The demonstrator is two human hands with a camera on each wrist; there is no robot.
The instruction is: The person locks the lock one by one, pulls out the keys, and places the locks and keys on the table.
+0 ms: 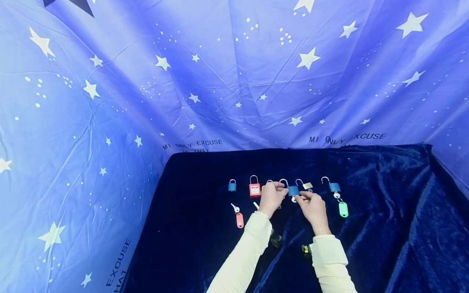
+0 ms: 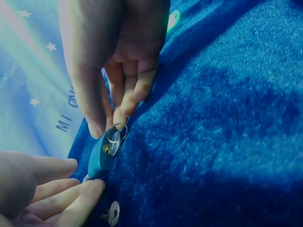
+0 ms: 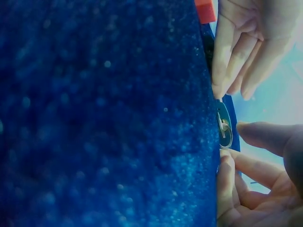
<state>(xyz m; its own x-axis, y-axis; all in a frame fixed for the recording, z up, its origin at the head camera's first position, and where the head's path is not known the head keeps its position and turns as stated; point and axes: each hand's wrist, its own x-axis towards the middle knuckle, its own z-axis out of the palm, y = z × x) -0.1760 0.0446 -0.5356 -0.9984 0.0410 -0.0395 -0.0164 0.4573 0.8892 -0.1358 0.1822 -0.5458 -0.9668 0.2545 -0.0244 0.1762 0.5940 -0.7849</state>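
In the head view a blue padlock [image 1: 293, 191] lies on the dark blue velvet cloth, its shackle swung out toward the left. A key on a ring [image 2: 115, 139] sits in its base. My left hand [image 1: 272, 198] touches the shackle end with fairly straight fingertips, the thumb apart from them. On the other side, my right hand [image 1: 314, 208] has its fingertips at the key end, beside the ring; its thumb stands off the lock in the right wrist view. Another padlock, partly hidden, lies behind my left hand.
Along the same row are a small blue padlock [image 1: 232, 186], a red padlock [image 1: 254, 189], a brass padlock [image 1: 307, 186] and another open blue padlock [image 1: 335, 187] with a green tag [image 1: 343, 209]. Nearer lies a red-tagged key [image 1: 239, 220]. A starry curtain [image 1: 238, 81] rises behind.
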